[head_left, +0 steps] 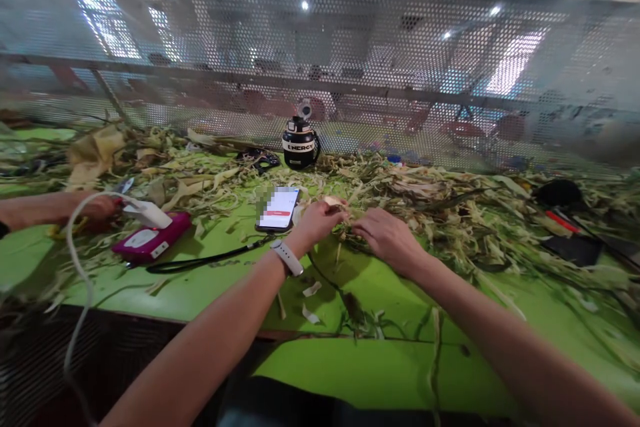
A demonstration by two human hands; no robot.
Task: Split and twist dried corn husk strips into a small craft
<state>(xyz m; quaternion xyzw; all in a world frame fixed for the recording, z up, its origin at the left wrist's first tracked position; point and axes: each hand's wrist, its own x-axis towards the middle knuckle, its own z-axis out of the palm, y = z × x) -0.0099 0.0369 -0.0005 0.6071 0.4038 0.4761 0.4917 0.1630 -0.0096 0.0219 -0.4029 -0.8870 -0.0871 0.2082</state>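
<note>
My left hand (319,221), with a pale watch band (287,257) on its wrist, is closed in a pinch on a pale piece of dry corn husk (334,201). Just to its right, my right hand (386,232) has its fingers curled and pressed together among thin husk strips; what lies between its fingertips is hidden. The two hands almost meet above the green tabletop (320,287). A lit phone (279,208) lies left of my left hand, and a black strap (215,258) runs along the table below it.
Heaps of husk strips (440,197) cover the table's back and right. A black bottle (299,145) stands behind the phone. At left are a magenta power bank (150,240), a white cable (75,240) and another person's hand (97,205). A perforated metal screen (340,47) rises behind.
</note>
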